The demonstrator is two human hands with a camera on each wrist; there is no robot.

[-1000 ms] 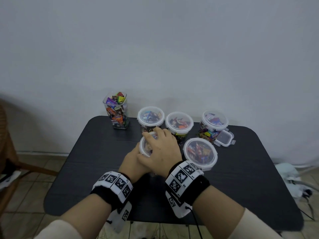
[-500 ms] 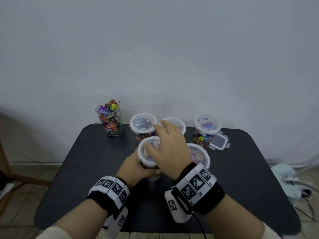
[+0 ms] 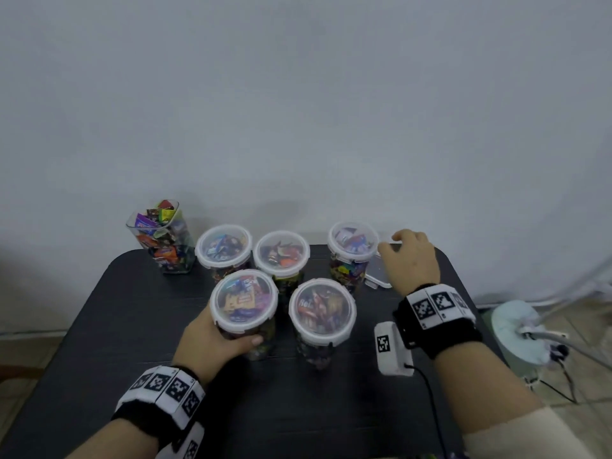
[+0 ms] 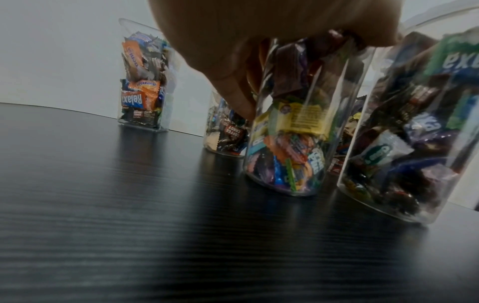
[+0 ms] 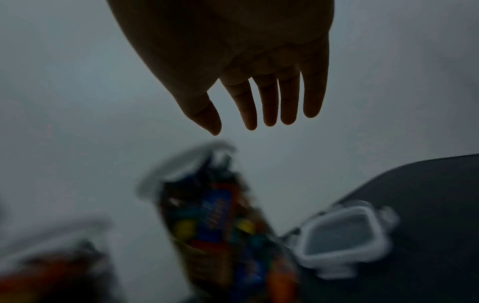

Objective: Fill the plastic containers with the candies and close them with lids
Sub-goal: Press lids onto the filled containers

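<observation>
Five round clear containers of wrapped candies stand lidded on the black table (image 3: 99,342). My left hand (image 3: 215,342) grips the front-left container (image 3: 244,299) around its wall; in the left wrist view my left hand's fingers (image 4: 233,78) curl round that container (image 4: 293,133). A front-right container (image 3: 322,308) stands beside it. A square clear container (image 3: 162,236), heaped with candies and with no lid on it, stands at the back left. My right hand (image 3: 410,256) hovers with straight fingers over a square lid (image 3: 377,276) lying at the back right. The right wrist view shows my right hand (image 5: 246,114) empty above that square lid (image 5: 342,237).
Three more lidded round containers (image 3: 223,247) (image 3: 281,253) (image 3: 352,241) line the back, the rightmost one next to the square lid. A white wall rises just behind the table. A pale object with cables (image 3: 516,329) lies on the floor to the right.
My right hand has lifted off the front-left container's lid and swung right to above the square lid. My left hand keeps its grip on the container.
</observation>
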